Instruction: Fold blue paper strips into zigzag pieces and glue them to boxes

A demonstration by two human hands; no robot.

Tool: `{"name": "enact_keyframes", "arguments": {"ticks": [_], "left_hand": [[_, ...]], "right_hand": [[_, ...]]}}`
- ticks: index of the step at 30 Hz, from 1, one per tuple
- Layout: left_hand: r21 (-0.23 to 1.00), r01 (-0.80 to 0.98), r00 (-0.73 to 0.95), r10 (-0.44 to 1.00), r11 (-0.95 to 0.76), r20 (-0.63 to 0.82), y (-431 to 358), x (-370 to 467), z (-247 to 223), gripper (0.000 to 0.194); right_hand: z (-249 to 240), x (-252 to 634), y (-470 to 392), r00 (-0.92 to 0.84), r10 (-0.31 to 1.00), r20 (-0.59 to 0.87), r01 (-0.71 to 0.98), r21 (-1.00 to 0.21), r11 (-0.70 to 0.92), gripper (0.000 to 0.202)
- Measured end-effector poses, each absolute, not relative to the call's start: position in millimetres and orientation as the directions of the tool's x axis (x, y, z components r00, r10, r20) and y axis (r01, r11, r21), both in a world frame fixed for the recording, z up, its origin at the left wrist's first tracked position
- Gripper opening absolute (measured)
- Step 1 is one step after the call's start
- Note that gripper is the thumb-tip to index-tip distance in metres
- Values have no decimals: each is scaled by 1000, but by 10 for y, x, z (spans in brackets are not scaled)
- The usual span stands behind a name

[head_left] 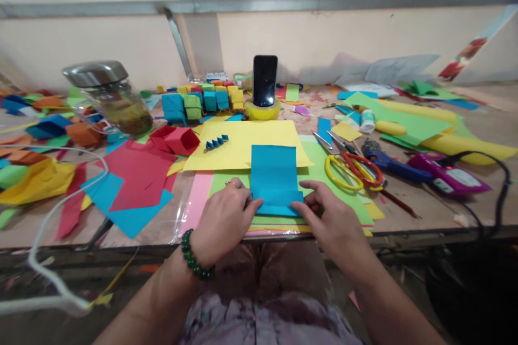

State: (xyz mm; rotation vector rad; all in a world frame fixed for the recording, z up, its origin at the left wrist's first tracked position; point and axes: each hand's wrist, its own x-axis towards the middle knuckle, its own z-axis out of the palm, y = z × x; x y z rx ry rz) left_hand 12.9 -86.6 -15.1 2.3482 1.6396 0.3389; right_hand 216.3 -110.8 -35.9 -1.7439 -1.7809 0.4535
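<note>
A blue sheet of paper [274, 170] lies near the table's front edge, on top of green and yellow sheets. Its lower part is folded up into a strip. My left hand [224, 215], with a green bead bracelet at the wrist, grips the lower left corner between thumb and curled fingers. At the lower right corner, my right hand [329, 215] has its thumb on the blue paper and its fingers bent and apart from the thumb. Behind the blue sheet is a yellow sheet [243, 137] with a small pleated blue strip [217, 143] on it.
Scissors [343, 172], a blue-handled tool [399, 166] and a purple device [455, 172] lie to the right. A glass jar [117, 102] and red folded pieces [176, 140] are to the left. A phone [264, 81] stands behind, beside colourful paper blocks [194, 105]. A white cable [52, 199] hangs at left.
</note>
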Motion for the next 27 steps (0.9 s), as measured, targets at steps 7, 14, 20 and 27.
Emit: {"name": "enact_keyframes", "arguments": {"ticks": [7,14,20,27], "left_hand": [[296,899,330,943,-324,29,-847,162,-156,33],[224,924,317,948,-308,-2,-849,210,-130,34],[238,926,302,953,-293,-2,-856,205,-141,33],[241,932,275,961,-271,19,-910,197,-180,28]], "right_hand": [[-346,2163,-1080,24,986,167,819,-568,76,33],[-334,2149,-1073,9,985,170,852,-517,81,35],[-315,2151,-1062,0,988,154,869,-489,77,40],[-301,2137,-1063,-17,985,174,875,-474,99,42]]}}
